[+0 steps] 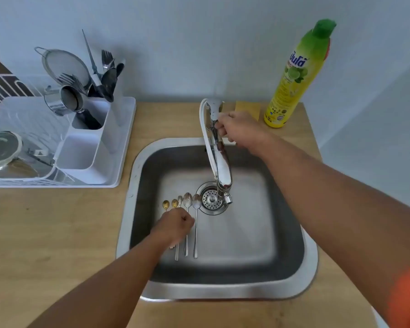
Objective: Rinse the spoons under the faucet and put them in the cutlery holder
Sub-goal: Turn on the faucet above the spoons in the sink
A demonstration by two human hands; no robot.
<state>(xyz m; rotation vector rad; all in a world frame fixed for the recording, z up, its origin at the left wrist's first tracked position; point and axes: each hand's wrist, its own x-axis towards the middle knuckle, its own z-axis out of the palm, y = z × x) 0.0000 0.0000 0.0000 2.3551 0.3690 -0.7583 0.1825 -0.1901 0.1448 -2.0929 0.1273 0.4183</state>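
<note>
Spoons [187, 207] under left hand [175, 224] — seemingly gripped; right hand [237, 129] on faucet [217, 147].

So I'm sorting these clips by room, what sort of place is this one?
Most likely a small home kitchen washing-up spot: a square stainless steel sink with a chrome faucet set in a wooden counter, a white plastic dish rack holding cutlery, and a yellow dish soap bottle.

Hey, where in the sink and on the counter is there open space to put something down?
Sink: bare floor right of the drain. Its left side is crowded by five spoons and the left hand. Counter: free wood between the drying rack and sink; tight behind, by the sponge and soap bottle.
</note>
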